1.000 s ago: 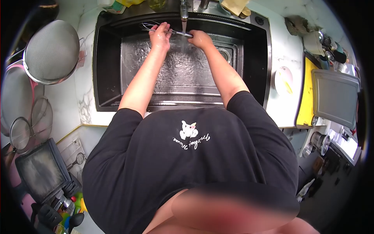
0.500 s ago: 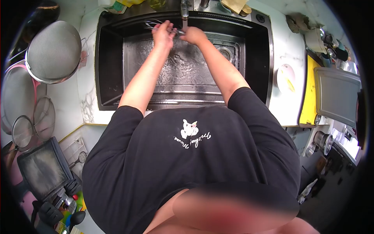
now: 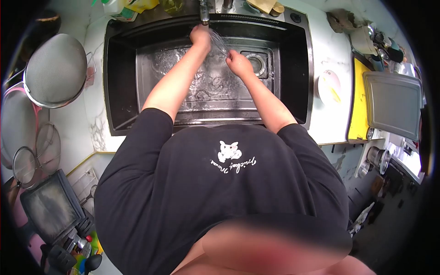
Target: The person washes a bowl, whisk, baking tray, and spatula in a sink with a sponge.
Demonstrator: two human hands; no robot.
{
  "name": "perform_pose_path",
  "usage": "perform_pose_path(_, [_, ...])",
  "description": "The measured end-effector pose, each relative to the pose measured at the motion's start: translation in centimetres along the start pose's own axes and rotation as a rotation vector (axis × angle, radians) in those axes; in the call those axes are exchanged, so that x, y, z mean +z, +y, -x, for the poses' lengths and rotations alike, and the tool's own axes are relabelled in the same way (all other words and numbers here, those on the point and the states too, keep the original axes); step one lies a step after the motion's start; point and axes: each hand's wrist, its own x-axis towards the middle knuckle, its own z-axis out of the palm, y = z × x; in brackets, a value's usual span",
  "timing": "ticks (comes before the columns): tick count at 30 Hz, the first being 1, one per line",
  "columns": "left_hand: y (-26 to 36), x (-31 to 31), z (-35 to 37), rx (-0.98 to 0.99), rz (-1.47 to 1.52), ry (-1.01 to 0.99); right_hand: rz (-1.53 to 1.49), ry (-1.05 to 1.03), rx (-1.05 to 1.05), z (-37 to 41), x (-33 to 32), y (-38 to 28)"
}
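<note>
A wire whisk (image 3: pixel 219 43) slants between my two hands over the sink (image 3: pixel 151 91), its thin loops slightly blurred. My left hand (image 3: pixel 200 36) is closed around its upper end, right below the faucet (image 3: pixel 204 13); the fingers are partly hidden there. My right hand (image 3: pixel 239 63) grips the lower end of the wires, fingers pinched together, just left of the drain (image 3: pixel 256 65). Water runs at the faucet's mouth and ripples over the sink floor.
Strainers (image 3: pixel 57 71) hang on the left, above a dark rectangular pan (image 3: pixel 50 206). To the right of the sink sit a white bowl (image 3: pixel 329 87), a yellow board (image 3: pixel 358 105) and a grey cutting board (image 3: pixel 393 105). Bottles (image 3: pixel 120 9) stand behind the sink's left corner.
The whisk has swung round: its loops pointed left and now slope down to the right. My right hand has moved down and right from the faucet; my left hand has come under it.
</note>
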Motion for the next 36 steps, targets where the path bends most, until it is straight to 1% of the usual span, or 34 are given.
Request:
perform_pose_path(1, [0.6,0.2,0.0,0.200,-0.267,0.015,-0.001,0.001,0.002,0.1,-0.2,0.0])
perform_pose_path(2, [0.9,0.1,0.4,0.198,-0.271,0.016,-0.002,0.000,0.011,0.2,-0.2,-0.1])
perform_pose_path(4, [2.0,-0.3,1.2,0.537,-0.994,-0.045,-0.010,-0.001,0.019,0.3,0.0,-0.5])
perform_pose_path(5, [1.4,-0.4,0.4,0.519,-1.013,-0.168,0.002,-0.006,0.057,0.3,0.2,-0.7])
perform_pose_path(6, [1.0,-0.8,0.8,0.519,-1.015,-0.167,0.016,-0.011,0.094,0.3,0.4,-0.9])
perform_pose_path(8, [0.1,-1.6,2.3,0.764,-0.872,-0.454,0.037,-0.021,0.109,-0.1,0.7,-1.6])
perform_pose_path(9, [-1.8,-2.1,1.2,0.716,-0.744,-0.402,0.059,-0.032,0.126,-0.3,0.8,-2.0])
perform_pose_path(10, [-1.3,-2.3,1.7,0.717,-0.744,-0.396,0.060,-0.035,0.121,-0.6,0.9,-2.4])
perform_pose_path(12, [0.0,-2.8,3.4,-0.220,0.068,-0.258,0.059,0.125,0.002,-1.7,0.9,-3.2])
perform_pose_path(13, [-0.3,-3.2,3.6,-0.232,0.188,-0.275,0.033,0.114,-0.057,-2.4,0.7,-3.9])
perform_pose_path(14, [-0.3,-3.7,3.4,-0.228,0.190,-0.271,0.033,0.111,-0.062,-3.1,0.3,-5.0])
perform_pose_path(16, [0.1,-4.8,2.6,-0.147,0.191,-0.409,-0.001,0.091,-0.163,-4.4,-0.1,-7.0])
perform_pose_path(17, [1.9,-5.0,3.6,-0.205,0.204,-0.352,-0.065,0.088,-0.234,-5.4,0.5,-7.0])
perform_pose_path(18, [3.2,-5.6,3.6,-0.193,0.242,-0.363,-0.066,0.088,-0.239,-6.4,0.9,-6.8])
perform_pose_path(20, [5.4,-7.2,3.9,-0.185,0.304,-0.279,-0.131,0.140,-0.554,-7.8,1.4,-6.6])
perform_pose_path(21, [5.7,-7.8,3.2,-0.150,0.381,-0.229,-0.139,0.089,-0.522,-8.3,1.5,-6.5])
perform_pose_path(22, [6.3,-8.6,3.0,-0.125,0.412,-0.206,-0.143,0.083,-0.524,-8.2,1.4,-6.1])
perform_pose_path(24, [7.5,-9.7,2.7,-0.094,0.462,-0.142,-0.049,-0.158,-0.255,-8.1,0.7,-5.1])
perform_pose_path(25, [7.6,-10.0,2.5,-0.076,0.456,-0.121,-0.018,-0.159,-0.176,-7.7,0.4,-4.9])
perform_pose_path(26, [7.4,-10.0,2.5,-0.076,0.458,-0.119,-0.017,-0.160,-0.177,-7.7,0.5,-5.0])
perform_pose_path(28, [6.1,-9.4,2.7,-0.153,0.471,-0.168,0.008,-0.186,-0.196,-7.7,0.4,-5.0])
perform_pose_path(29, [5.0,-8.9,2.7,-0.193,0.472,-0.235,0.012,-0.184,-0.192,-7.6,0.3,-5.1])
perform_pose_path(31, [2.8,-6.9,2.7,-0.332,0.518,-0.316,0.047,-0.237,-0.253,-7.7,0.2,-4.8])
perform_pose_path(32, [2.1,-5.9,2.7,-0.395,0.543,-0.361,0.050,-0.229,-0.245,-7.3,-0.1,-3.9])
perform_pose_path(33, [1.4,-5.1,2.7,-0.391,0.459,-0.370,0.045,-0.195,-0.196,-6.5,-0.6,-2.6])
perform_pose_path(34, [1.6,-4.2,2.6,-0.400,0.459,-0.384,0.041,-0.160,-0.146,-5.8,-1.2,-1.3])
perform_pose_path(35, [1.6,-3.1,2.5,-0.376,0.407,-0.305,0.024,-0.164,-0.075,-4.1,-2.3,-0.8])
perform_pose_path(36, [1.3,-2.1,2.8,-0.355,0.353,-0.226,0.030,-0.155,-0.059,-2.7,-3.1,-0.2])
